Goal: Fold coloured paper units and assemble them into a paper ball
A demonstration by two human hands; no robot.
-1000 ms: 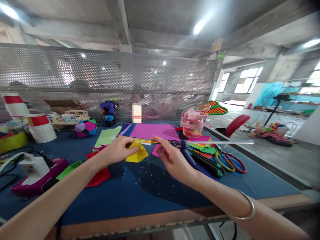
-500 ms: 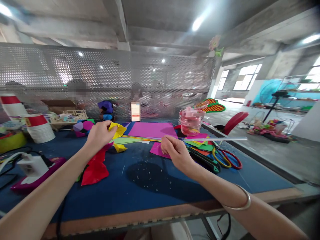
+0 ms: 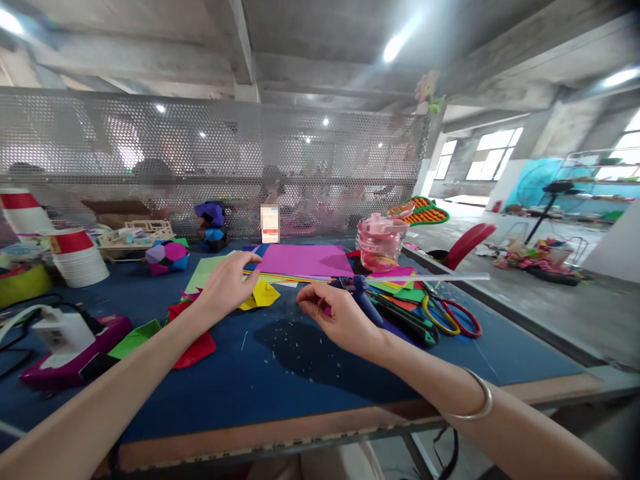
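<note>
Handling the yellow paper (image 3: 263, 295) well calls, I think, for light fingers at its edges, so that its creases keep their shape. It lies on the desk (image 3: 225, 393), near the left hand (image 3: 225, 287), whose grip is spread. The right hand (image 3: 345, 317) brings its fingertips close together; I cannot tell whether they pinch something. The blue surface carries small pale scraps, and behind stands a perforated screen (image 3: 310, 150) under a concrete ceiling (image 3: 320, 40).
</note>
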